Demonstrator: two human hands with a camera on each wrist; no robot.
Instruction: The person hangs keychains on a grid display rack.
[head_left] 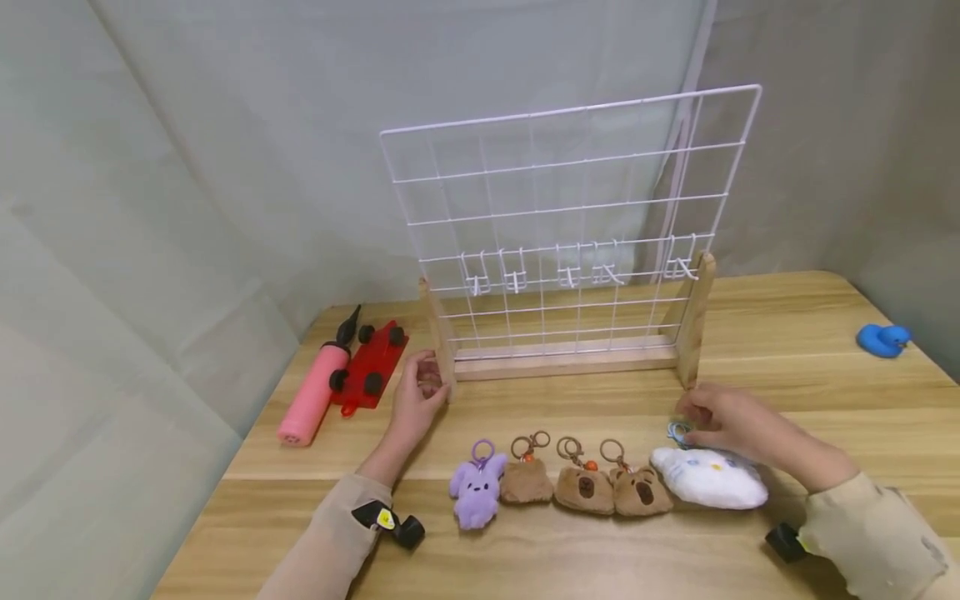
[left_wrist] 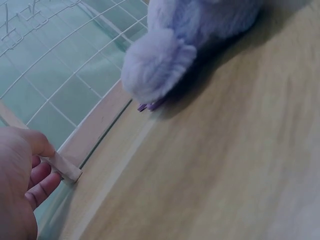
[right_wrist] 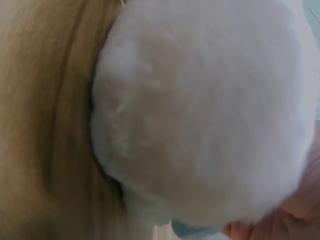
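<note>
My left hand grips the wooden side foot at the left end of a white wire grid rack, with the thumb on one side and fingers on the other. The right hand is at the blue key ring of a white plush keychain, just in front of the rack's right foot; thumb and fingertips look apart. White plush fills most of the right wrist view and hides much of that hand. Several white hooks hang on the grid.
A purple plush keychain and brown ones lie in a row before the rack. On the left are a pink hand pump and an upturned red toy car. A blue toy duck sits far right.
</note>
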